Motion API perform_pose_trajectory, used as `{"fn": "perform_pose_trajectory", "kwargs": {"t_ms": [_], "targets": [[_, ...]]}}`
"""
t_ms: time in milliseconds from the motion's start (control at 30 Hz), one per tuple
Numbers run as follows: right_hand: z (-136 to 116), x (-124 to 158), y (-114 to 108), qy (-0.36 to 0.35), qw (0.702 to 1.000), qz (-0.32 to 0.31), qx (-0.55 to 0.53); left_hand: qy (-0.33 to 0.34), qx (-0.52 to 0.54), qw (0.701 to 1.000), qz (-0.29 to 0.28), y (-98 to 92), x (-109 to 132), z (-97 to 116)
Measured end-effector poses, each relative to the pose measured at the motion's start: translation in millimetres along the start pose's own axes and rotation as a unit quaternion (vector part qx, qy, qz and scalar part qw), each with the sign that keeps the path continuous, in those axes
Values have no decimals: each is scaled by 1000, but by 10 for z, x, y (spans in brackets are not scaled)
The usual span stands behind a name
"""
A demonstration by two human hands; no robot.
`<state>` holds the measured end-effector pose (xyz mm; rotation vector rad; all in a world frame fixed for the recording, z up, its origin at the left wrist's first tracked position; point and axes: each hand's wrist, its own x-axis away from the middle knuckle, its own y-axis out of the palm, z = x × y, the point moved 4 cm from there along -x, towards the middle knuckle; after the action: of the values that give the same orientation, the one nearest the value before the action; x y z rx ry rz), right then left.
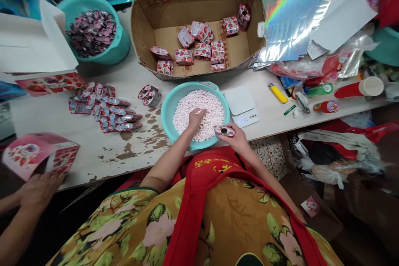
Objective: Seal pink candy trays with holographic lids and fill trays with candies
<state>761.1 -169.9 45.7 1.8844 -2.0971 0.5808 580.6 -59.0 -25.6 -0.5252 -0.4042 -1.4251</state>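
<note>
My left hand [195, 120] dips into a turquoise bowl [166, 112] full of small pale-pink candies [209, 104]. Its fingers curl among them, with a few candies showing at the fingertips. At the bowl's right rim, my right hand [238, 138] grips a small strawberry-printed candy container [225, 131], its dark round opening turned up. Two similar containers [149, 94] stand left of the bowl. Farther left lies a pile of printed containers [106, 108]. Behind the bowl, a cardboard box [199, 2] holds several more.
A white digital scale [241, 106] sits right of the bowl, near a yellow cutter [278, 93]. A turquoise tub [123, 43] holds dark and pink lids. Another person's hands [40, 189] touch a pink display box [40, 149] at left. Silvery sheets [286, 20] lie at back right.
</note>
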Motion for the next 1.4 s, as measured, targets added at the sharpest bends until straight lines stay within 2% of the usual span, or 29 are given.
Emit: {"fn": "perform_pose_trajectory", "kwargs": {"t_ms": [67, 133, 200, 267, 400, 500, 667, 800, 1067, 1300, 1400], "targets": [[-91, -131, 50, -59, 995, 14, 73, -26, 104, 994, -22, -56, 82, 157], [-176, -255, 185, -107, 982, 13, 157, -5, 173, 983, -58, -59, 226, 349], [-246, -357, 378, -125, 964, -4, 235, 36, 223, 970, -91, -28, 375, 512], [-307, -429, 568, -110, 948, -22, 299, 76, 249, 961, -94, -4, 467, 613], [-446, -489, 811, -77, 915, -24, 396, 129, 266, 955, 11, -76, 421, 658], [-527, -505, 908, -88, 900, -24, 427, 113, 278, 952, 67, -142, 289, 624], [-526, -593, 933, -84, 912, -5, 401, 98, 284, 951, 67, -165, 144, 635], [-518, -672, 874, -122, 927, 18, 353, 101, 270, 956, 51, -109, 111, 706], [-520, -783, 761, -128, 934, 7, 334, 116, 259, 958, 37, 85, 86, 817], [-555, -769, 730, -148, 945, 9, 290, 110, 269, 957, 24, 66, 147, 881], [-520, -766, 704, -133, 947, 6, 291, 93, 253, 963, 16, 104, 166, 862]]}}
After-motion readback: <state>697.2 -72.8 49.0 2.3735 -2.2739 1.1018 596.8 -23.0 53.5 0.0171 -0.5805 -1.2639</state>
